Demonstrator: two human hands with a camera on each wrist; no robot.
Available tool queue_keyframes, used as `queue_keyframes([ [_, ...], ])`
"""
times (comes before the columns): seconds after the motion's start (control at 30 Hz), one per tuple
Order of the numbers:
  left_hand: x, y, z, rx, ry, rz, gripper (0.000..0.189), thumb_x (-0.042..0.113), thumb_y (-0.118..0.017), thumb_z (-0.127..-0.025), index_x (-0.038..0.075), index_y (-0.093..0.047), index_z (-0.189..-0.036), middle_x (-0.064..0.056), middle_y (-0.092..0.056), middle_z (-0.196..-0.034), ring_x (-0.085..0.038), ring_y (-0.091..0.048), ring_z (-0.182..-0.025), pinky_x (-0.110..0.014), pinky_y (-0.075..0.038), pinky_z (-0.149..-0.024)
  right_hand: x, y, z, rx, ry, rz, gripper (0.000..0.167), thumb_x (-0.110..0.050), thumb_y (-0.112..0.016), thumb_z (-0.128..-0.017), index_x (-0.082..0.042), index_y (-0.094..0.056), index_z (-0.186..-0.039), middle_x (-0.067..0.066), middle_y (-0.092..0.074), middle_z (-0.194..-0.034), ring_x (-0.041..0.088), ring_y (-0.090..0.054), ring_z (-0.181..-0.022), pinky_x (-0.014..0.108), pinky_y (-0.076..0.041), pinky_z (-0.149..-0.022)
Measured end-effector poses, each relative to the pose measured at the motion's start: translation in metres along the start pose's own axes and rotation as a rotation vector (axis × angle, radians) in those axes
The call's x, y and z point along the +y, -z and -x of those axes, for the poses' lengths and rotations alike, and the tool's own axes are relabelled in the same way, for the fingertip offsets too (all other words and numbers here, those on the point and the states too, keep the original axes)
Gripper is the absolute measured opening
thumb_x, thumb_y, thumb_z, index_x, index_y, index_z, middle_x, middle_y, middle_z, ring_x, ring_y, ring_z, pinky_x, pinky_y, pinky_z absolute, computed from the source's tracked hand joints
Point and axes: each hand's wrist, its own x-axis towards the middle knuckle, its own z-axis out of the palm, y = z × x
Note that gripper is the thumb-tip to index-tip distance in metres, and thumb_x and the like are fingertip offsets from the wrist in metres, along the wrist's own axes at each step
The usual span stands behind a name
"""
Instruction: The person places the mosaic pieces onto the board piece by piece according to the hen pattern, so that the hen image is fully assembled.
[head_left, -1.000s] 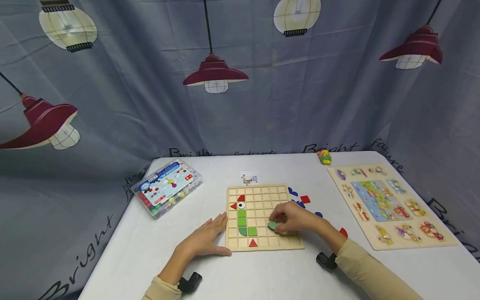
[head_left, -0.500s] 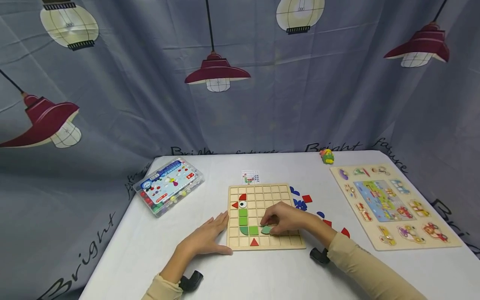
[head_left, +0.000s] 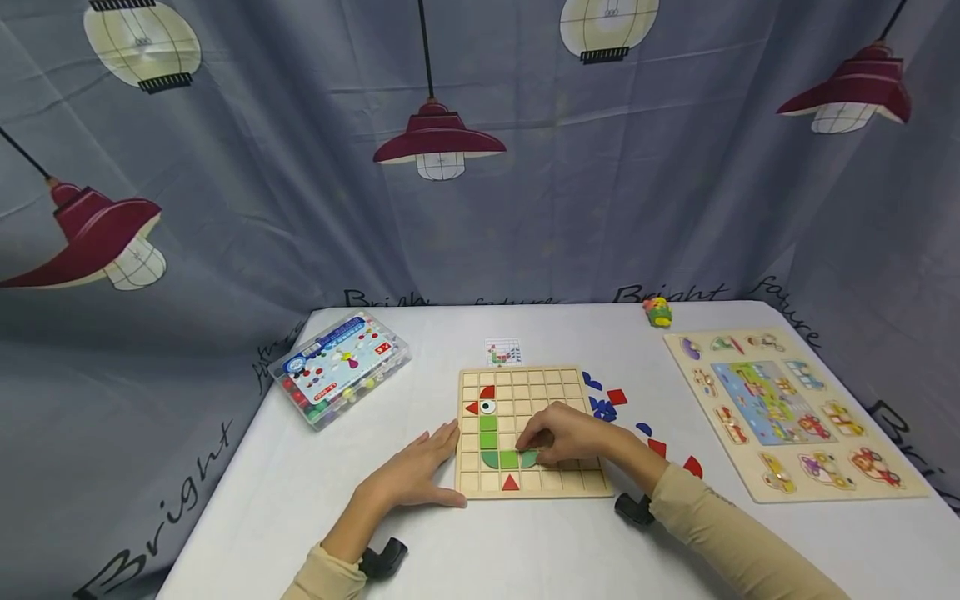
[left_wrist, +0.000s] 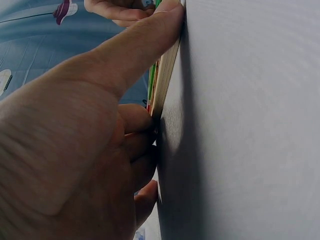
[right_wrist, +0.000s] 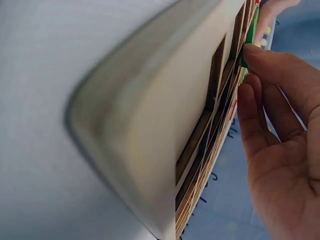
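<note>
Green piece [head_left: 528, 459] is pinched by the right grip [head_left: 564, 433] — wooden board [head_left: 551, 388] just gets touched by the outstretched left grip [head_left: 411, 477].

The right hand [head_left: 564, 433] pinches a green piece [head_left: 528, 459] over the wooden board [head_left: 543, 392]; the left hand [head_left: 411, 472] touches the board's left edge.

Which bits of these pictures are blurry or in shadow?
Head view: fairly even light, with the wooden board reasonably clear but the drawing on the small card too tiny to make out well; left wrist view: the left hand looks dim, and a dark shadow runs down the white tablecloth; right wrist view: the board's near corner is badly blurred, the right hand sharper.
</note>
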Motion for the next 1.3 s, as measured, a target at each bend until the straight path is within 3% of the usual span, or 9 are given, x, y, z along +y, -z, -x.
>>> queue_keyframes([
  [0.3,0.0000,0.0002,-0.0011,0.000,0.001,-0.006,0.111,0.063,-0.073,-0.073,0.003,-0.024,-0.154,-0.010,-0.019,-0.163,-0.025,-0.021,-0.151,-0.045,-0.019,-0.125,0.0046,-0.0010,0.0026,0.052,0.038,0.017,0.029,-0.008,-0.081,-0.074,-0.019,-0.077,-0.100,-0.009,-0.074,-0.100,0.000,-0.063,-0.085,0.016,-0.056,-0.079],
  [0.6,0.0002,0.0006,-0.0002,-0.003,-0.001,0.000,0.111,0.062,-0.073,-0.074,0.003,-0.024,-0.154,-0.010,-0.020,-0.163,-0.025,-0.020,-0.151,-0.045,-0.019,-0.125,0.0060,-0.0049,0.0051,0.082,0.029,-0.010,0.021,-0.020,-0.085,-0.073,-0.016,-0.076,-0.091,-0.010,-0.069,-0.082,0.004,-0.059,-0.072,0.015,-0.054,-0.067],
  [1.3,-0.0005,0.0002,-0.0019,-0.006,0.005,-0.007,0.111,0.063,-0.072,-0.074,0.004,-0.023,-0.154,-0.009,-0.019,-0.163,-0.025,-0.020,-0.151,-0.044,-0.018,-0.125,-0.0029,-0.0056,0.0008,0.068,-0.017,0.001,0.015,-0.014,-0.081,-0.077,-0.015,-0.078,-0.091,-0.010,-0.068,-0.082,0.002,-0.055,-0.071,0.015,-0.050,-0.063],
])
